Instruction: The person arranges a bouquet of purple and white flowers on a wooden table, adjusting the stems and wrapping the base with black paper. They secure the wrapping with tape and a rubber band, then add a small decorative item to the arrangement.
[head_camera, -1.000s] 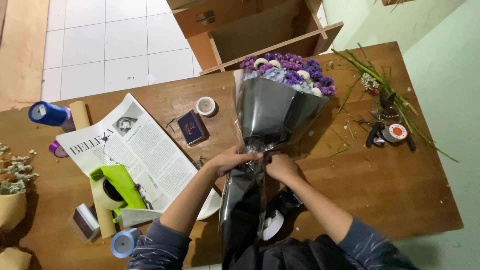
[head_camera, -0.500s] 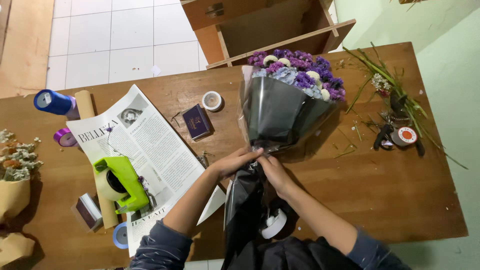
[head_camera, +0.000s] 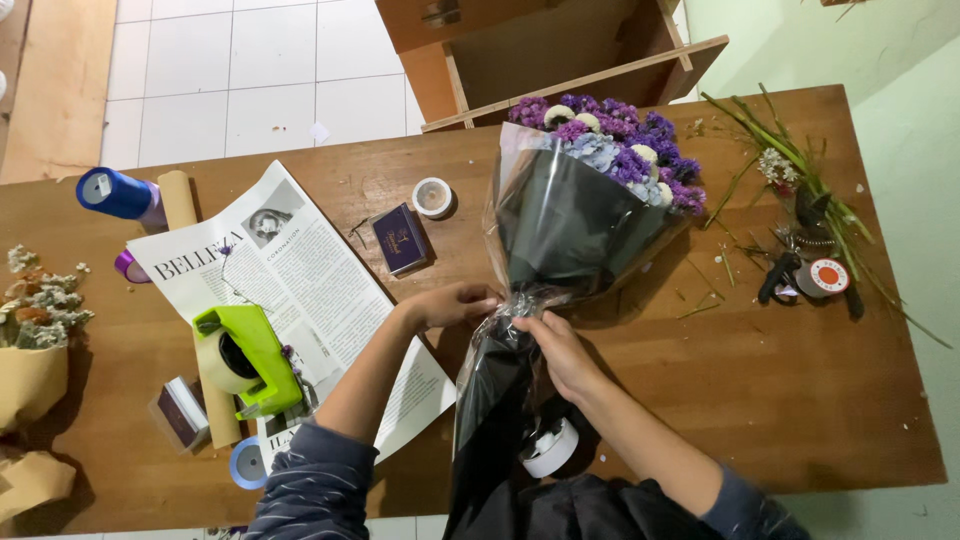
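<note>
The long brown wooden table (head_camera: 780, 400) fills the view, and lying across its middle is the big one: a bouquet of purple, lilac and cream flowers wrapped in black paper under clear cellophane (head_camera: 580, 220), blooms up at twelve o'clock, the wrapped stems running down to six. Both hands meet at its neck, dead centre. The left hand (head_camera: 455, 303) comes in from nine o'clock, fingers curled tight around the gathered cellophane. The right hand (head_camera: 553, 345) sits just below at five o'clock of it, fingers bent, pinching the same gathered wrap. Both are closed on the bouquet's neck.

At nine o'clock of the hands lies a spread black-and-white printed newspaper sheet (head_camera: 300, 290), and on its lower edge rests a lime-green plastic tape dispenser with a roll of tan tape (head_camera: 245, 360). Far out at three o'clock is a scatter of green cut stems with small white blossoms (head_camera: 800, 170), with a small round red-and-white reel (head_camera: 828, 277) just beside them. At ten o'clock stands a blue spool of ribbon (head_camera: 115, 192) by the table's edge. Near eleven o'clock lies a small dark navy box (head_camera: 400, 238), and just past it a small white roll of tape (head_camera: 432, 196). At six o'clock, touching the wrapped stems, sits a white ribbon roll (head_camera: 552, 450).
</note>
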